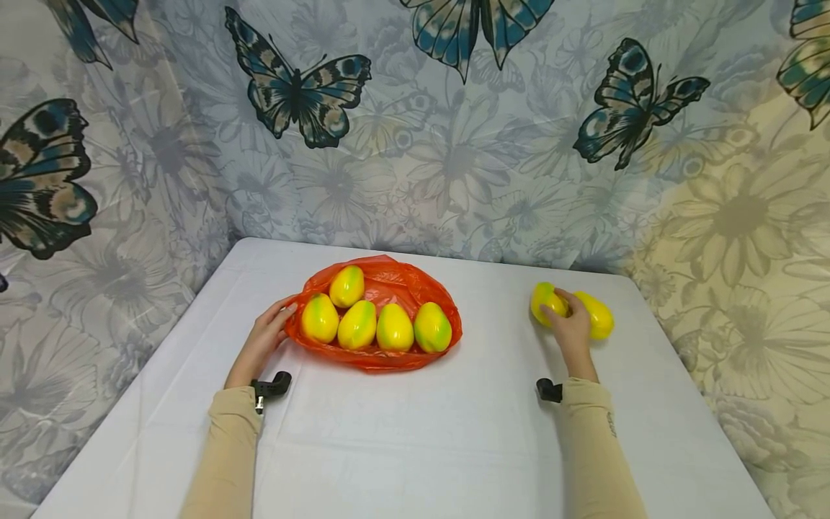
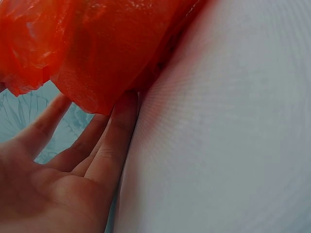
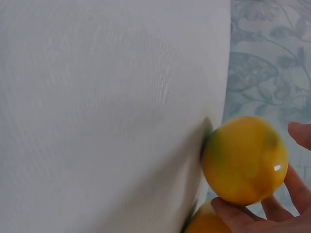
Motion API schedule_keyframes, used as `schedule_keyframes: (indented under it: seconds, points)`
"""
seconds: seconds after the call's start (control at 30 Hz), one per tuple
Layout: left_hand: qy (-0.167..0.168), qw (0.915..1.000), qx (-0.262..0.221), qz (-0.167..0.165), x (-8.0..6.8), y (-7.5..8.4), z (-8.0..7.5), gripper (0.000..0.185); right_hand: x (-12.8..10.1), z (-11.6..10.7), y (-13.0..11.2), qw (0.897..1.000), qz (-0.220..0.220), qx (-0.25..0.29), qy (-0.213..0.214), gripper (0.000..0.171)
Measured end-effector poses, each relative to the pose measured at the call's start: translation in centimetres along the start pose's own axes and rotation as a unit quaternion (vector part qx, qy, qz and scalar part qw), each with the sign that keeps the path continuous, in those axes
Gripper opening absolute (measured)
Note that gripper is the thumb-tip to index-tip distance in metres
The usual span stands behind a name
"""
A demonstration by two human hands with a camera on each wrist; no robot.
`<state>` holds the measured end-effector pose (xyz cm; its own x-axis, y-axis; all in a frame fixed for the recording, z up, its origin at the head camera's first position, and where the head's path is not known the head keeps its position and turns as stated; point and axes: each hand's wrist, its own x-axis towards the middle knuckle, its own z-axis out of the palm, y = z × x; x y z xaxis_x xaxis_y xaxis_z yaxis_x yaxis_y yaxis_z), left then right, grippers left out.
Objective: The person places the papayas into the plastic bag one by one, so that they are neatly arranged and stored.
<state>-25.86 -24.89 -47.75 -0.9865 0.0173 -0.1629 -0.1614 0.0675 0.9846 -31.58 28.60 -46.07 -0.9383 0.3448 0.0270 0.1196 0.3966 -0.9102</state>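
Note:
A red plastic bag (image 1: 382, 364) lies wide open on the table, with several yellow-green mangoes (image 1: 357, 324) inside. My left hand (image 1: 262, 342) holds the bag's left rim; in the left wrist view its fingers (image 2: 116, 131) reach up against the red plastic (image 2: 116, 53), fingertips partly behind it. At the right of the table, my right hand (image 1: 572, 328) grips a mango (image 1: 543, 303) between thumb and fingers. The right wrist view shows this mango (image 3: 245, 160) resting against the fingers. Another mango (image 1: 599, 317) lies just right of that hand, partly covered by it.
A white cloth covers the table (image 1: 408, 447). Behind it and on both sides hangs patterned fabric (image 1: 454, 166) with butterflies and flowers. Black wrist cameras sit on the left wrist (image 1: 272, 386) and the right wrist (image 1: 550, 390).

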Motion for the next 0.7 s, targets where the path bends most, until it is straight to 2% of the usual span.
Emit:
schedule_keyframes:
  seconds: [0.13,0.43,0.7]
  points:
    - [0.001,1.0,-0.001,0.002,0.2,-0.3,-0.2,0.06,0.0,0.5,0.1,1.0,0.0,0.012,-0.003,0.059]
    - [0.01,0.9999,0.0,0.01,1.8,-2.3,-0.8,0.063,-0.1,1.4,0.1,1.0,0.007,0.009,0.005,0.057]
    - [0.009,0.9998,-0.002,0.017,1.9,-2.5,-0.8,0.063,-0.4,2.3,-0.1,1.0,-0.003,0.021,0.004,0.055]
